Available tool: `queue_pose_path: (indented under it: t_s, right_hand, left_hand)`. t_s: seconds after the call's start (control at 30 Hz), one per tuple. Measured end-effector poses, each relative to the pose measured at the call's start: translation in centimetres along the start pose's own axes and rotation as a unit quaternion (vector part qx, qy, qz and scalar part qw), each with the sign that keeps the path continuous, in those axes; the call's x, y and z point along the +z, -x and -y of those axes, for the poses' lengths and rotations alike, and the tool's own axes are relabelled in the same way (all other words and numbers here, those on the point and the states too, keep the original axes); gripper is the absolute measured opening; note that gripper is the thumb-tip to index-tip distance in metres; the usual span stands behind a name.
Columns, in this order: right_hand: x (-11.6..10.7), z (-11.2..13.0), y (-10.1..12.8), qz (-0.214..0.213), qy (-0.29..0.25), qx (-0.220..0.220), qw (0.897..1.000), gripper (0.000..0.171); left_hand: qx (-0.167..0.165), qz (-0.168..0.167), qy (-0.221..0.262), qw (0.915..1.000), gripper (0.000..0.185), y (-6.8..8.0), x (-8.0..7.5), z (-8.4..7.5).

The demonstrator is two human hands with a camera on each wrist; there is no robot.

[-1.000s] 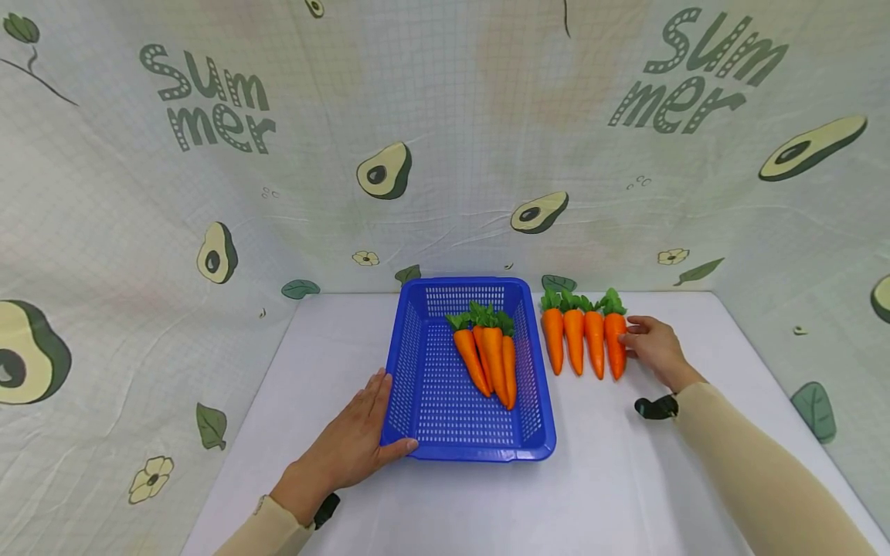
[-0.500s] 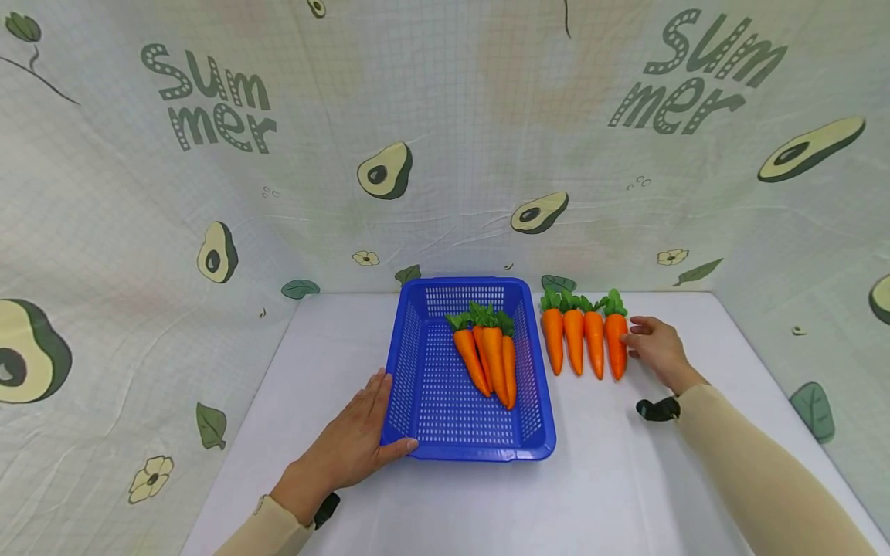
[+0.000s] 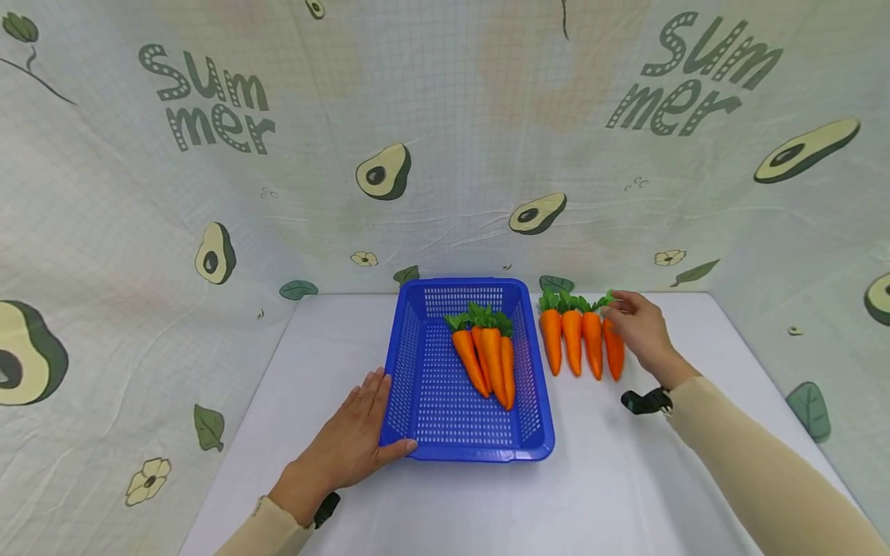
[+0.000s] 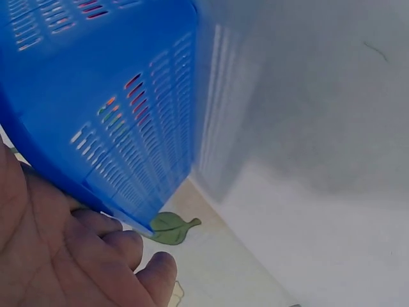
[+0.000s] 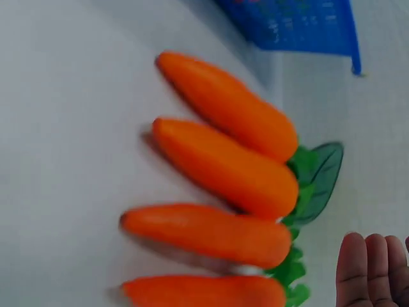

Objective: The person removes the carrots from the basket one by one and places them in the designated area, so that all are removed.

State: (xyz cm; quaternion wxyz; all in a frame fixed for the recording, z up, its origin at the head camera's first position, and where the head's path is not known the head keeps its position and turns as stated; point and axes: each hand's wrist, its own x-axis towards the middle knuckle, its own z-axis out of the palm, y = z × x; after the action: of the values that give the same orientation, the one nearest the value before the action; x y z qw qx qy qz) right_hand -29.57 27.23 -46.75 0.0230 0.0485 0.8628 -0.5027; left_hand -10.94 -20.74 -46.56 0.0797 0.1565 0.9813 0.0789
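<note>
A blue perforated plastic basket stands on the white table with several orange carrots with green tops inside. My left hand lies against its near left corner, fingers straight along the side and thumb on the front rim. In the left wrist view the fingertips show at the basket's rim. To the right of the basket, more carrots lie in a row, leaves toward the back. My right hand is over the leafy end of the rightmost carrot; the right wrist view shows its fingers straight.
A cloth curtain printed with avocados, leaves and lettering hangs behind the table and on both sides. The basket's back edge is close to this curtain. Dark straps cross both wrists below beige sleeves.
My right hand has moved from the side of the rightmost carrot toward the back, now overlapping its leafy top. The left hand, basket and carrots keep their places.
</note>
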Motion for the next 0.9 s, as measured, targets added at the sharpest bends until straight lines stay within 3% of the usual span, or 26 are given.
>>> queue_pose_path:
  t_s: [0.2, 0.43, 0.67, 0.9]
  right_hand:
    - [2.2, 5.5, 1.5, 0.021, -0.027, -0.025, 0.999, 0.059]
    - [5.5, 10.3, 2.5, 0.105, -0.065, -0.042, 0.991, 0.057]
    - [10.9, 12.7, 3.3, 0.190, -0.100, -0.034, 0.976, 0.055]
    - [14.6, 13.2, 3.7, 0.232, -0.092, 0.000, 0.968, 0.064]
  left_hand:
    - [0.001, -0.003, 0.000, 1.0000, 0.119, 0.1, -0.1, 0.1]
    - [0.012, -0.016, -0.018, 0.9996, 0.120, -0.1, -0.3, 0.1]
    - [0.007, -0.012, -0.017, 0.9998, 0.119, 0.1, -0.7, -0.1]
    - [0.000, -0.002, 0.002, 1.0000, 0.120, 0.1, -0.7, -0.3]
